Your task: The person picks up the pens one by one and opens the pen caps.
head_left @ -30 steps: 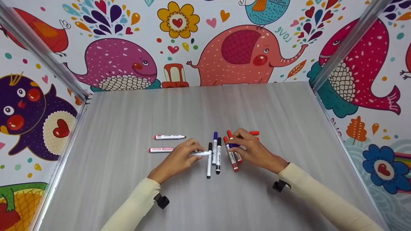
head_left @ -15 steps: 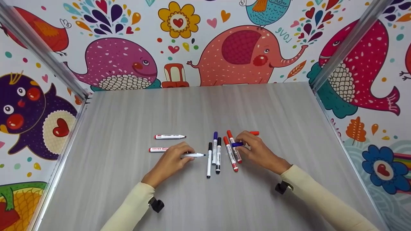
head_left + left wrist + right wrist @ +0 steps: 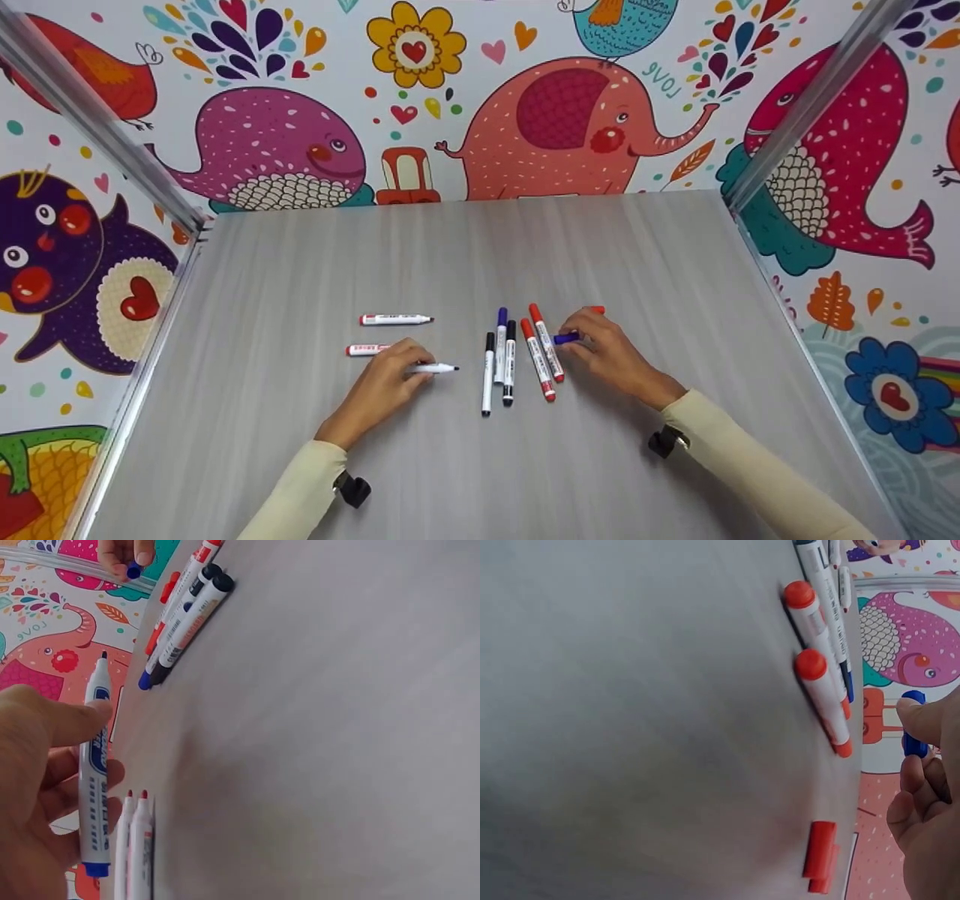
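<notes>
In the left wrist view, my left hand grips a white whiteboard marker with a blue end plug. Its dark tip is bare and points toward the middle of the table. On the other side, my right hand pinches a blue marker cap between thumb and fingers. Two uncapped red markers lie at the left, one partly behind the left hand. Between the hands lie several capped markers: black ones, a blue one and two red ones.
Two loose red caps lie side by side on the grey table, partly hidden behind my right hand in the head view. Cartoon-printed walls rise at the back and sides, with metal posts at the corners.
My left hand has drawn back to the left and toward me with the bare-tipped marker. My right hand has shifted a little right with the blue cap. The markers on the table stay put.
</notes>
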